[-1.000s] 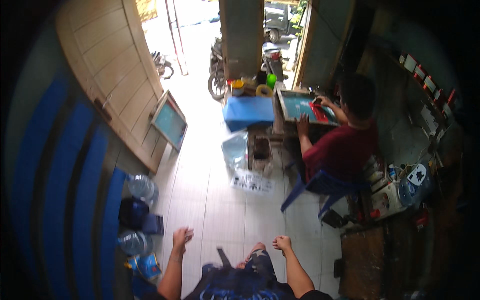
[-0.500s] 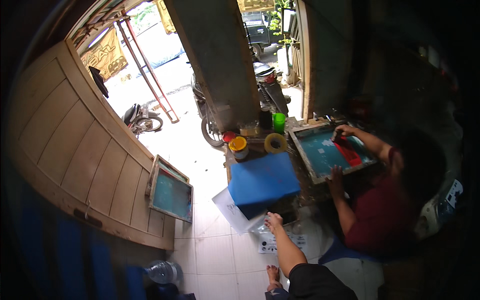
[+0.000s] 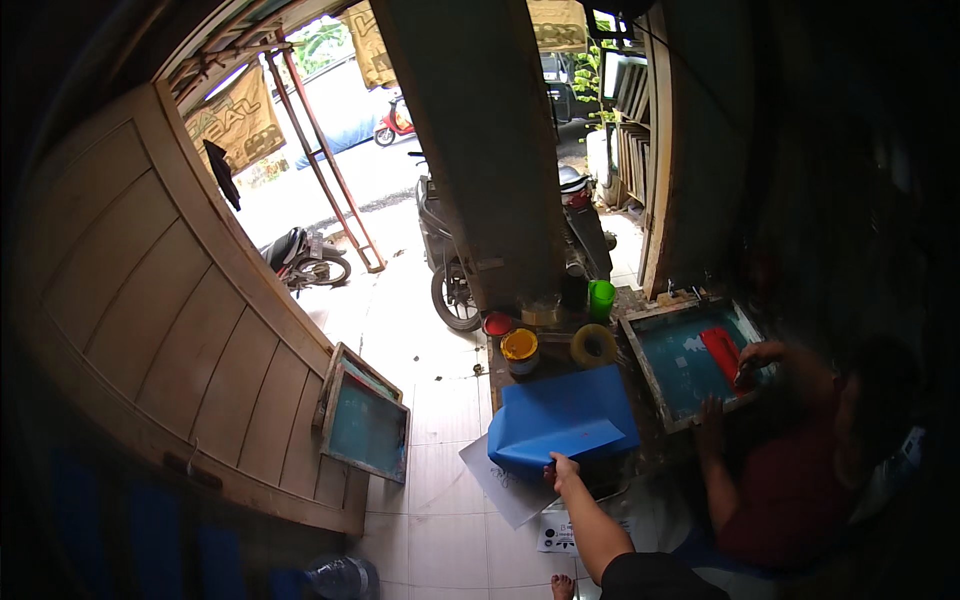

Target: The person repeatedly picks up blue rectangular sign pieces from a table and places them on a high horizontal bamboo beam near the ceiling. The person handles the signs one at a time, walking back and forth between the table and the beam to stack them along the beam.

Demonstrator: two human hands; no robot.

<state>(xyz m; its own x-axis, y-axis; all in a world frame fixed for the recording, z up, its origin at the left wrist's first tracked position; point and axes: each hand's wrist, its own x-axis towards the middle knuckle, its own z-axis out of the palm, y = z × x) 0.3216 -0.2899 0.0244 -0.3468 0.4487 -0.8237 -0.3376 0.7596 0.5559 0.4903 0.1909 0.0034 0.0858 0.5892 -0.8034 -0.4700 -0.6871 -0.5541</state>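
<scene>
My right hand reaches in from the lower edge, its fingers closed on the near edge of a blue sheet. A paler flap of that sheet is turned up along the near side. The sheet lies on the dark worktable. From under its left corner sticks out a white paper with a dark drawing. Close to my forearm, lower down, is a white printed sheet. My left hand is outside the picture.
At right a co-worker in a dark red shirt holds a red squeegee on a framed screen. Beyond the blue sheet stand a yellow paint tub, a tape roll and a green cup. Another framed screen leans by the door.
My right hand has come onto the blue sheet's near edge, which is now turned up. The view has shifted. The co-worker's hand has moved to the squeegee's near end.
</scene>
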